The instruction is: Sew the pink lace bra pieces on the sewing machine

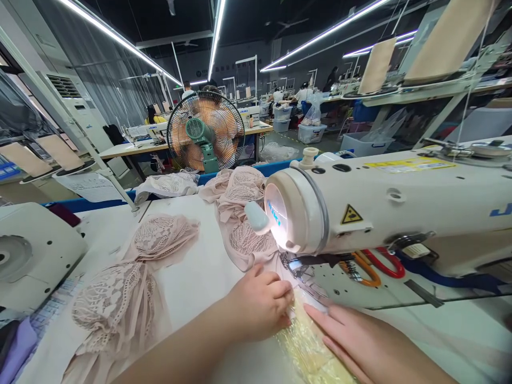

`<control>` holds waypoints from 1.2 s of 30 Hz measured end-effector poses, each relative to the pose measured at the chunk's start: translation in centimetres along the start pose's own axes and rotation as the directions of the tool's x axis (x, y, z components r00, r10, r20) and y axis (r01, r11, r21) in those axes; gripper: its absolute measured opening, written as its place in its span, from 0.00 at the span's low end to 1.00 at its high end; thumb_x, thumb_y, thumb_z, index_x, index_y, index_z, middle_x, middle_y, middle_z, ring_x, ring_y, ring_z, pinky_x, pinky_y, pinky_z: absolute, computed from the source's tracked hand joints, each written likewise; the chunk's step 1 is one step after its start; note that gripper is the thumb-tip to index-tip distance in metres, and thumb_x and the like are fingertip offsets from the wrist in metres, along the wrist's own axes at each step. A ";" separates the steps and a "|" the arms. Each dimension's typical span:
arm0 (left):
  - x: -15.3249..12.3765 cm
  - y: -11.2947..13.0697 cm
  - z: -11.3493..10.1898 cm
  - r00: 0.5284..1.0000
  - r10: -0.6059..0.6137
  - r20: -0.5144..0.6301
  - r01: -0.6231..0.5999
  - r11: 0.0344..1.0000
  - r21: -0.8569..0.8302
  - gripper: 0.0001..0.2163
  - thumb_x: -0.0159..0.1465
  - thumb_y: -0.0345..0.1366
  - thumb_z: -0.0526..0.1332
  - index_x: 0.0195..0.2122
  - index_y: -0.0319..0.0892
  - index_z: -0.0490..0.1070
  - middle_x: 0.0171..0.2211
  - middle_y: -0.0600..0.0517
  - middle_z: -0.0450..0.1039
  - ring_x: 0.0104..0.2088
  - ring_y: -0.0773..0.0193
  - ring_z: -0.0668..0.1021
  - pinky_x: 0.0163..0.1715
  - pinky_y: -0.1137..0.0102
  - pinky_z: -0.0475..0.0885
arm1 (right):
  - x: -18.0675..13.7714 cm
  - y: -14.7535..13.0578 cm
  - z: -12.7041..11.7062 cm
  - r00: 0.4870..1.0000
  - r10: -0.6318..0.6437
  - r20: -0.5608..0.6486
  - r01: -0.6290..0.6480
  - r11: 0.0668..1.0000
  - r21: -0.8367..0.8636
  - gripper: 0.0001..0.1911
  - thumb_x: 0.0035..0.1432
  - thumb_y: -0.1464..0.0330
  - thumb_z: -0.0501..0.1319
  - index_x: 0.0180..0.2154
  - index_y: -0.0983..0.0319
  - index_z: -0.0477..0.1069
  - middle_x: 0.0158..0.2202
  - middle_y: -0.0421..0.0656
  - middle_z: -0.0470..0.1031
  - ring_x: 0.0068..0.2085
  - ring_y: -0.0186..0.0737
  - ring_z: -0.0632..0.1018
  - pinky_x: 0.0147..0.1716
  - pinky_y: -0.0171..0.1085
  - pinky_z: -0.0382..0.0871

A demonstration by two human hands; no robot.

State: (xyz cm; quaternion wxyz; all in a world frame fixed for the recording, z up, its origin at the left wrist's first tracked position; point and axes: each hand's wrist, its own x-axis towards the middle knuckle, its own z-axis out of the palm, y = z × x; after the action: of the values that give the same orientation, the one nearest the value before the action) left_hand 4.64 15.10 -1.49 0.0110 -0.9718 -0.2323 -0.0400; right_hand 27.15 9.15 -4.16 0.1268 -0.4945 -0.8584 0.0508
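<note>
A sewing machine (pixel 352 197) with a lit head stands at the right. Pale pink lace bras (pixel 250 240) lie behind and beside its needle area, and their fabric runs under the machine head. Close in front of the needle, my left hand (pixel 262 301) has its fingers curled down on the pink bra fabric, pinching it. My right hand (pixel 344 333) lies flat with fingers stretched, resting along the edge of a crinkled, shiny yellow plastic-like sheet (pixel 308 346). The needle itself is hard to make out. More lace bra pieces (pixel 116 296) are spread on the white table at the left.
A second machine (pixel 32 256) sits at the left edge. Beyond the table stands a large fan (pixel 206 133). Orange-handled (pixel 366 269) and red-handled (pixel 390 264) tools lie under the machine arm. Thread cones (pixel 378 64) rise at the upper right. Other people work far back.
</note>
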 end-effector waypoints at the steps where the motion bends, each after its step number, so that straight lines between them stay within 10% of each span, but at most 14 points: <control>1: 0.0 0.0 0.0 1.000 -0.004 0.004 0.004 1.000 0.000 0.20 0.66 0.43 0.53 0.54 0.35 0.66 0.53 0.47 0.71 0.49 0.55 0.70 0.56 0.55 0.56 | -0.1 0.0 -0.3 1.000 -0.014 0.006 0.014 1.000 -0.002 0.17 0.61 0.71 0.49 0.47 0.55 0.70 0.31 0.43 0.72 0.29 0.41 0.74 0.26 0.34 0.67; 19: 0.2 -1.3 1.6 0.978 -0.191 -0.086 0.200 0.973 0.114 0.26 0.65 0.49 0.53 0.57 0.36 0.66 0.56 0.46 0.69 0.55 0.53 0.69 0.56 0.61 0.62 | -1.1 1.4 2.2 0.959 -0.171 -0.228 0.167 0.985 -0.038 0.16 0.65 0.73 0.47 0.50 0.61 0.67 0.32 0.44 0.73 0.34 0.41 0.76 0.33 0.36 0.73; 25: 0.1 0.5 1.1 0.941 -0.312 -0.131 0.336 0.906 0.257 0.17 0.66 0.41 0.53 0.51 0.37 0.70 0.49 0.42 0.73 0.47 0.53 0.73 0.39 0.62 0.71 | -1.1 1.4 2.4 0.956 -0.136 -0.260 0.145 0.989 0.016 0.14 0.66 0.70 0.48 0.49 0.60 0.68 0.32 0.42 0.73 0.34 0.39 0.76 0.32 0.36 0.72; 30: 0.4 1.9 -0.5 0.749 -0.638 -0.179 0.659 0.691 0.298 0.18 0.62 0.35 0.57 0.53 0.39 0.67 0.49 0.38 0.69 0.43 0.49 0.74 0.37 0.58 0.71 | -1.1 1.8 2.7 0.954 -0.136 -0.266 0.158 0.985 0.062 0.14 0.66 0.70 0.48 0.48 0.59 0.68 0.33 0.41 0.73 0.34 0.38 0.77 0.32 0.36 0.73; 33: 1.0 -0.1 -1.8 0.565 -0.825 0.006 0.817 0.561 0.134 0.32 0.61 0.46 0.58 0.62 0.33 0.56 0.56 0.31 0.61 0.51 0.38 0.69 0.42 0.51 0.70 | -0.8 1.9 2.5 0.956 -0.141 -0.258 0.163 0.984 0.066 0.15 0.66 0.70 0.47 0.47 0.60 0.70 0.33 0.42 0.74 0.34 0.38 0.77 0.31 0.36 0.74; 36: 1.6 -4.2 -2.9 0.519 -0.844 0.134 0.850 0.527 0.029 0.31 0.62 0.51 0.53 0.60 0.32 0.59 0.57 0.30 0.61 0.56 0.34 0.65 0.47 0.48 0.67 | -0.8 2.2 2.6 0.963 -0.122 -0.240 0.149 0.984 0.097 0.16 0.66 0.68 0.46 0.46 0.59 0.71 0.34 0.42 0.76 0.34 0.39 0.78 0.30 0.36 0.75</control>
State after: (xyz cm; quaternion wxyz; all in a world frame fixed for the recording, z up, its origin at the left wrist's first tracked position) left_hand 3.93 19.42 1.53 -0.0448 -0.7365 -0.6746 0.0190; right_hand 28.69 9.72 -7.28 0.2579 -0.4290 -0.8651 0.0326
